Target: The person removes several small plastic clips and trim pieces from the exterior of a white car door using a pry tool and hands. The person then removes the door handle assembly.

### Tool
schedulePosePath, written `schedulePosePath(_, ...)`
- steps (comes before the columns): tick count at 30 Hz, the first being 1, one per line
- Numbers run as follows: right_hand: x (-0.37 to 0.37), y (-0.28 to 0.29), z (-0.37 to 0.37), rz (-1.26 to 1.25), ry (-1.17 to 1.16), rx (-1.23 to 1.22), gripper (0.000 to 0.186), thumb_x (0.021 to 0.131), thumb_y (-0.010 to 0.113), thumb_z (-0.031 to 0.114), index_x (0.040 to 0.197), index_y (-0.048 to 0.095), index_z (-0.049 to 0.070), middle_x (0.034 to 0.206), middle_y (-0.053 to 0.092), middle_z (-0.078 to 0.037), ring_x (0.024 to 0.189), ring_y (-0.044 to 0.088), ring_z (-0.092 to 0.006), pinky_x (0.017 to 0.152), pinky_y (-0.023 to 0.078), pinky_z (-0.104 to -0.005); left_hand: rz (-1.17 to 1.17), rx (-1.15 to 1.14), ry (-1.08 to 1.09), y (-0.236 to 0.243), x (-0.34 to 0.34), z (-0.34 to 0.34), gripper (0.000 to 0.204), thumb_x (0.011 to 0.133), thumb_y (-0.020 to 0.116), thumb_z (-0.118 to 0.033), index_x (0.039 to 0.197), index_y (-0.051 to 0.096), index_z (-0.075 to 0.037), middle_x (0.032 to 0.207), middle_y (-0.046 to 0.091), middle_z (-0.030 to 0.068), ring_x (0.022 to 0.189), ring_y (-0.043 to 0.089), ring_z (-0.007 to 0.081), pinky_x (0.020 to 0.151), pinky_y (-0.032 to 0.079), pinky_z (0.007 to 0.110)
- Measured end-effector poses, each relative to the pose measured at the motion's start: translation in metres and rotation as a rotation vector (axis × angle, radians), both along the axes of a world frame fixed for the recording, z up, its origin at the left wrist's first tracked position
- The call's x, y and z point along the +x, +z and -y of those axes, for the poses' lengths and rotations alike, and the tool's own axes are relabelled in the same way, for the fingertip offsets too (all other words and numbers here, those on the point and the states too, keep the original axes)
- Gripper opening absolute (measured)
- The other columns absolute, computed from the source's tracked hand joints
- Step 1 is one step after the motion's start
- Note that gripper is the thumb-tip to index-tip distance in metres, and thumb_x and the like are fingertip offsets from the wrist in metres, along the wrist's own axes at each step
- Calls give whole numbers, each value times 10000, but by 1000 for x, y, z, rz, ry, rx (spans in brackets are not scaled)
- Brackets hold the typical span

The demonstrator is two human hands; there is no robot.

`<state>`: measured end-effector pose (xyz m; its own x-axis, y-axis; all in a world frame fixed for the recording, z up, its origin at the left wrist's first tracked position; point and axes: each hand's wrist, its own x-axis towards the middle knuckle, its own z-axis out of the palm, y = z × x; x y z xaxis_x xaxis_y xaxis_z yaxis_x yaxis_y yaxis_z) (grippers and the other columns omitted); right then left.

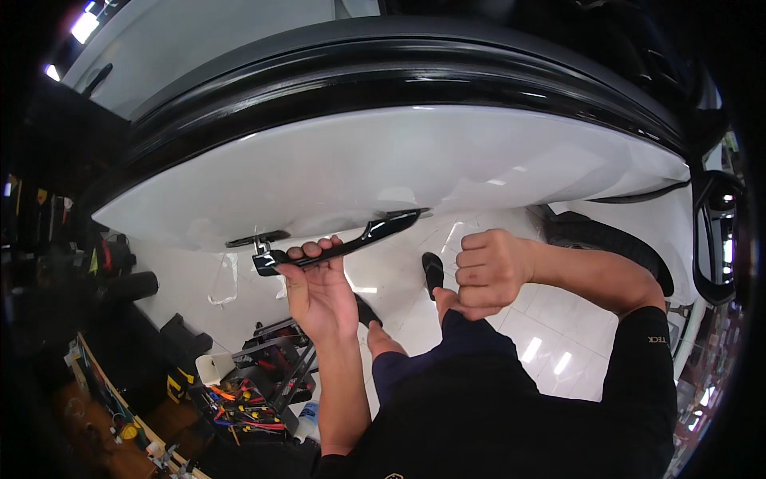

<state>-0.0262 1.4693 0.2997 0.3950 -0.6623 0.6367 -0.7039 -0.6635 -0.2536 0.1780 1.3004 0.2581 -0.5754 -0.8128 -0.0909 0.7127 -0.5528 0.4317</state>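
A glossy black car door handle (351, 249) sits on the white car door (383, 160). Its right end meets the door panel, while its left end stands out from the panel with a metal piece (262, 243) showing there. My left hand (325, 287) is closed around the left part of the handle, fingers behind it and thumb at its near side. Over the floor to the right, my right hand (488, 271) is clenched in a fist, apart from the door. Whatever it may hold is hidden inside the fingers.
An open tool box (247, 399) with several coloured hand tools stands on the lower left, a plastic bottle (307, 419) beside it. Black trim (415, 84) runs along the door's top. A side mirror (714, 239) and wheel (610, 239) are at the right.
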Motion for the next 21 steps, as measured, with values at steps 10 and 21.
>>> schedulePosePath(10,1,-9,31,71,38,-97,390,710,677,101,540,326,118,531,329,13,403,323,-132,429,227,-274,-123,3,-16,-6,-7,-4,284,1015,596,-340,1082,531,-71,976,536,51,1045,518,244,1086,372,453)
schedulePosePath(21,91,-31,125,208,289,-389,280,849,628,80,612,480,100,606,386,21,499,404,-132,476,288,-275,3,49,-45,3,1,0,307,1022,574,-402,1062,517,-103,969,541,46,1043,512,248,1077,357,464)
